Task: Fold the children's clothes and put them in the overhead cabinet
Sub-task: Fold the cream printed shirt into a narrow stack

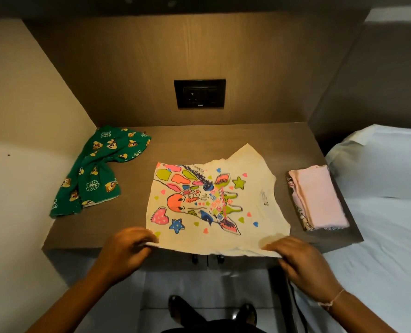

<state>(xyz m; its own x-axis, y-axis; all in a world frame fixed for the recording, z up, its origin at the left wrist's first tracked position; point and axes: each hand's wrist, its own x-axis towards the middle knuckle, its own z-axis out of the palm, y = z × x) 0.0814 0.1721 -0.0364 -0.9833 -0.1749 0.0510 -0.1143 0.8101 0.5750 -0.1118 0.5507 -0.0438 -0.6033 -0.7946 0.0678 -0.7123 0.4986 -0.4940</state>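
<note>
A cream children's T-shirt (252,203) with a bright giraffe print lies spread flat in the middle of the brown table (187,138), its near edge hanging over the front. My left hand (125,251) pinches the near left corner of that edge. My right hand (300,258) pinches the near right corner. Crumpled green printed pants (96,169) lie at the table's left. A folded pink garment (320,198) sits at the right end. The overhead cabinet is out of view.
A black wall socket (199,93) is set in the wooden back panel above the table. A beige wall (19,111) closes the left side. A bed with white sheets (387,212) adjoins the table on the right. My feet show on the floor below.
</note>
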